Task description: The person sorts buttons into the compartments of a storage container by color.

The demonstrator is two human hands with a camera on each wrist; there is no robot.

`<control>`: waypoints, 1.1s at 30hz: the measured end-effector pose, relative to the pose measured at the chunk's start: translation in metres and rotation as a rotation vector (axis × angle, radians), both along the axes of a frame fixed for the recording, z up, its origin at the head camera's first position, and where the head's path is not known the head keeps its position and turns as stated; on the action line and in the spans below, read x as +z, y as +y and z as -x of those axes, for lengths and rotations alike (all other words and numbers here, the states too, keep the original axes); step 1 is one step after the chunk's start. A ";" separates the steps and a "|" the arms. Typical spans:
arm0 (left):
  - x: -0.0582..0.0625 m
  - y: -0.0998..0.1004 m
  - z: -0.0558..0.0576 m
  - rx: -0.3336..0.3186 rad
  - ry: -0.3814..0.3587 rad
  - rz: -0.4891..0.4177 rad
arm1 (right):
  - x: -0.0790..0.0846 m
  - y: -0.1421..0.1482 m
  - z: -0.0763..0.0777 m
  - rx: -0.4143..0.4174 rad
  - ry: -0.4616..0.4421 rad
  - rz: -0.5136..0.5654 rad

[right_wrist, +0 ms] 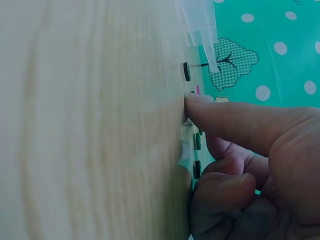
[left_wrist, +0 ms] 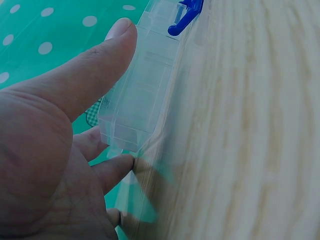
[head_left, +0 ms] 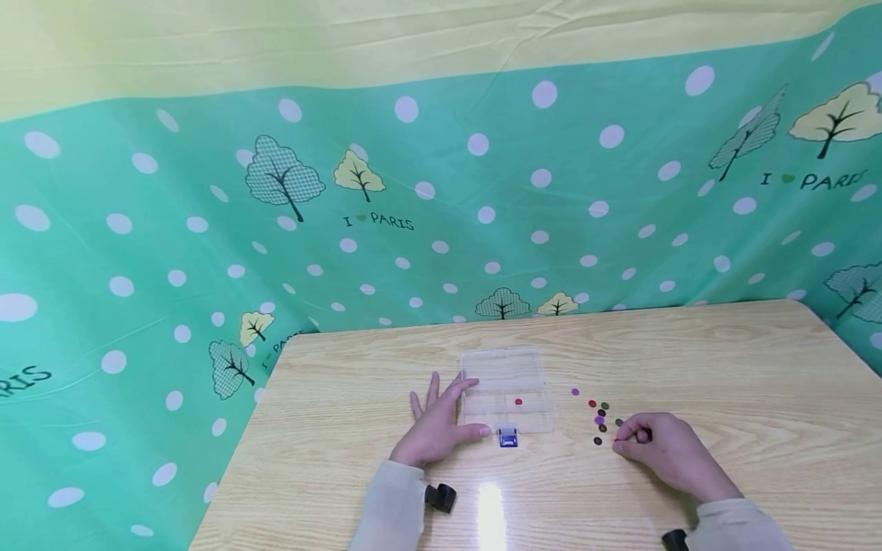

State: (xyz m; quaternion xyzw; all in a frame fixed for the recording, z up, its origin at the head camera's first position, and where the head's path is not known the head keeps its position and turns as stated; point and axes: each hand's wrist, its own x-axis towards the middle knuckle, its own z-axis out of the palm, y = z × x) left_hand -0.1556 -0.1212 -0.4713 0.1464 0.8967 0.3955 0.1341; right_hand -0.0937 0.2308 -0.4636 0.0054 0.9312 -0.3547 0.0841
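A clear plastic compartment box [head_left: 506, 390] stands with its lid raised or folded back and a blue latch [head_left: 507, 438] at its front. One red button [head_left: 518, 402] lies in a front compartment. My left hand [head_left: 437, 428] spreads its fingers at the box's left side, thumb by the front edge; the left wrist view shows the thumb [left_wrist: 107, 60] straight along the wall. Several small buttons [head_left: 601, 420], dark, green, purple and red, lie loose right of the box. Beside them, my right hand [head_left: 661, 451] pinches a small button with a reddish edge at the tabletop, mostly hidden by the fingertips.
The wood-grain table [head_left: 331, 398] reaches back to a green dotted cloth [head_left: 441, 207] hanging behind it. A lone purple button [head_left: 575, 392] lies between the box and the cluster. Black wrist straps [head_left: 441, 497] show at both sleeves.
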 end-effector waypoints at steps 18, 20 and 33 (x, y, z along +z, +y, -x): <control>-0.002 0.000 0.001 0.003 0.000 -0.009 | 0.000 0.001 -0.001 0.026 0.037 -0.005; -0.002 0.000 0.001 0.000 0.001 -0.008 | 0.000 0.001 -0.001 0.026 0.045 0.000; -0.002 0.000 0.000 -0.006 0.006 -0.002 | 0.004 0.000 0.000 -0.008 0.096 -0.008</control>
